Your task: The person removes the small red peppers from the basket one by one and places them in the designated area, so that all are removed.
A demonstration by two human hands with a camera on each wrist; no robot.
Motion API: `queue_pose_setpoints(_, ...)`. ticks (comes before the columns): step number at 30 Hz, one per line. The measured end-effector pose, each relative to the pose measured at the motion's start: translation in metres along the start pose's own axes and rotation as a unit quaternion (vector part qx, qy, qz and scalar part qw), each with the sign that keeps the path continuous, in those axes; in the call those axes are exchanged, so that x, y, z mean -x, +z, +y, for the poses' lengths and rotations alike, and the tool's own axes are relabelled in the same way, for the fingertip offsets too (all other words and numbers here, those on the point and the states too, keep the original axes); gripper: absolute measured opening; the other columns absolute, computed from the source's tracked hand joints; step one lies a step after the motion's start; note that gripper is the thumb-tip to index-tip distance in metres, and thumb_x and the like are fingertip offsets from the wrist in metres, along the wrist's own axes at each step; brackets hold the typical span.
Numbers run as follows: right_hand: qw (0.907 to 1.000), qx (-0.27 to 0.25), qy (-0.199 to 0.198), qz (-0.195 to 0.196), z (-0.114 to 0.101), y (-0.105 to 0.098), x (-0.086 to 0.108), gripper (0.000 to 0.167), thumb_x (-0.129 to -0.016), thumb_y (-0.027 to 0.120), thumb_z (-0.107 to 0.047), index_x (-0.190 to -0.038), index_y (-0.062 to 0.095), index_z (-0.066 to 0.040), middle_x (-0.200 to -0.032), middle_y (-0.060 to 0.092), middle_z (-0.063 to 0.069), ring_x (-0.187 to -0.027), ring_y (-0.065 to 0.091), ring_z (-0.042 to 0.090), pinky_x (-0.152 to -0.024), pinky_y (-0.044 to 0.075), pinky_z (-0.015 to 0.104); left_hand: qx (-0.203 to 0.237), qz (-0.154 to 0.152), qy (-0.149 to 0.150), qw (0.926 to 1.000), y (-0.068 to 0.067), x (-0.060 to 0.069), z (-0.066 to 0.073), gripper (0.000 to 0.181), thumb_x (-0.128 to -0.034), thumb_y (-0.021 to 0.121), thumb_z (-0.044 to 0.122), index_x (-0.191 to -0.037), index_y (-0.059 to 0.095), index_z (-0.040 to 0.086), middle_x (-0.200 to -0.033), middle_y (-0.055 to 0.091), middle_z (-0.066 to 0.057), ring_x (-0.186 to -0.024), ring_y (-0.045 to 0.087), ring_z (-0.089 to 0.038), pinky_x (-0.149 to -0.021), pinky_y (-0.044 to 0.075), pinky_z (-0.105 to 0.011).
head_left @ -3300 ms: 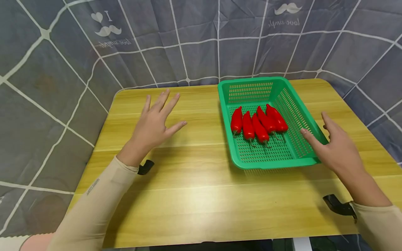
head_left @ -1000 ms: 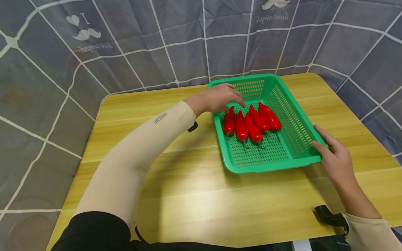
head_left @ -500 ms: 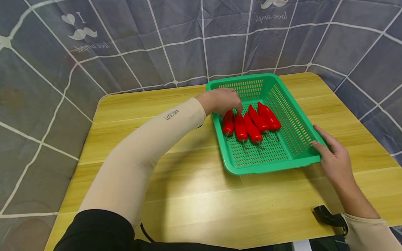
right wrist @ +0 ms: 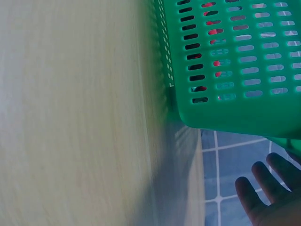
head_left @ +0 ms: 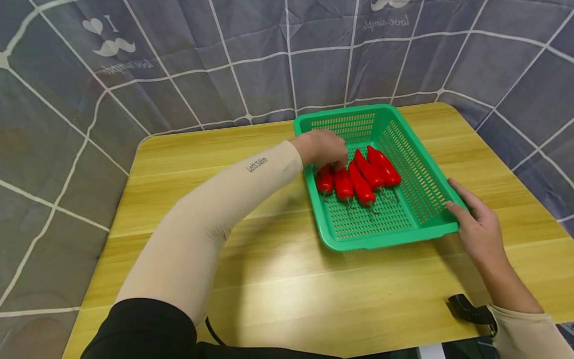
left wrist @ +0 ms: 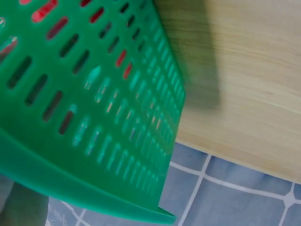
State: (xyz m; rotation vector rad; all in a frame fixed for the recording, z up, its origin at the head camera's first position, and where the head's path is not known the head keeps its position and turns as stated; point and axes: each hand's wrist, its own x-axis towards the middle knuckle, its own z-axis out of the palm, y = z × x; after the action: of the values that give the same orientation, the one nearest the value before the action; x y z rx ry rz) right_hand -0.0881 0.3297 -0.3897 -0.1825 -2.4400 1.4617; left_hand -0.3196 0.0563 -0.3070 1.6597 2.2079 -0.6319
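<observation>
Several red peppers (head_left: 361, 185) lie side by side in a green plastic basket (head_left: 385, 240) with slotted walls. My left hand (head_left: 326, 149) reaches over the basket's left rim, its fingers curled down round the upper part of the second pepper from the left (head_left: 344, 187). The back of the hand hides the fingertips and the tops of the two leftmost peppers. At the near right corner my right hand (head_left: 480, 227) holds the basket rim, thumb over the inner side. Three of its fingers (right wrist: 270, 183) stretch out below the rim in the right wrist view.
The basket stands on a light wooden table (head_left: 287, 294), towards its right side. A grey curtain with white grid lines (head_left: 251, 50) hangs behind and along both sides. A black curved wrist mount (head_left: 471, 310) sits by the right forearm.
From the left of the basket, my left hand has moved right, over the rim and down onto the peppers, fingers curling. My right hand has come onto the rim. The view shifted slightly.
</observation>
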Motion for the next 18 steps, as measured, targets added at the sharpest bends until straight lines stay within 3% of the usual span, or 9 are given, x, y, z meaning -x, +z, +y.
queue_pose_setpoints(3, 1.0, 0.002, -0.001, 0.002, 0.0001, -0.0001, -0.0001, 0.048, -0.104, 0.055, -0.018, -0.151, 0.048, -0.018, -0.139, 0.052, -0.015, -0.096, 0.057, -0.007, -0.075, 0.044, 0.005, 0.01, -0.004, -0.006, 0.9999, 0.0002, -0.002, -0.0007, 0.041, -0.074, 0.08, -0.007, -0.106, 0.074, 0.018, -0.102, 0.067, 0.003, -0.086, 0.054, -0.021, -0.08, 0.049, -0.036)
queue_pose_setpoints(9, 1.0, 0.003, 0.002, 0.001, -0.001, -0.0004, 0.0, 0.048, -0.105, 0.054, -0.018, -0.152, 0.047, -0.018, -0.142, 0.051, -0.011, -0.099, 0.056, -0.007, -0.076, 0.044, 0.005, 0.01, -0.02, 0.007, 0.9997, 0.0011, -0.0056, -0.0005, 0.016, -0.0812, 0.075, -0.001, -0.087, 0.068, 0.013, -0.081, 0.051, 0.001, -0.077, 0.039, -0.021, -0.067, 0.041, -0.033)
queue_pose_setpoints(14, 1.0, 0.003, 0.003, 0.001, -0.0013, -0.0005, 0.0002, 0.048, -0.105, 0.055, -0.019, -0.152, 0.047, -0.018, -0.144, 0.051, -0.01, -0.099, 0.056, -0.007, -0.076, 0.044, 0.005, 0.012, -0.046, 0.006, 0.9988, 0.0014, -0.0075, 0.0, 0.024, -0.0844, 0.082, 0.012, -0.105, 0.076, 0.022, -0.089, 0.059, 0.003, -0.086, 0.046, -0.019, -0.079, 0.046, -0.034)
queue_pose_setpoints(18, 1.0, 0.002, 0.004, 0.003, -0.0011, 0.0003, 0.0005, 0.048, -0.104, 0.055, -0.018, -0.151, 0.048, -0.018, -0.143, 0.051, -0.011, -0.1, 0.055, -0.007, -0.076, 0.044, 0.005, -0.004, -0.039, 0.007, 0.9992, 0.0031, -0.0083, 0.0005, 0.022, -0.0863, 0.077, 0.012, -0.105, 0.077, 0.024, -0.089, 0.06, 0.003, -0.085, 0.046, -0.019, -0.084, 0.044, -0.037)
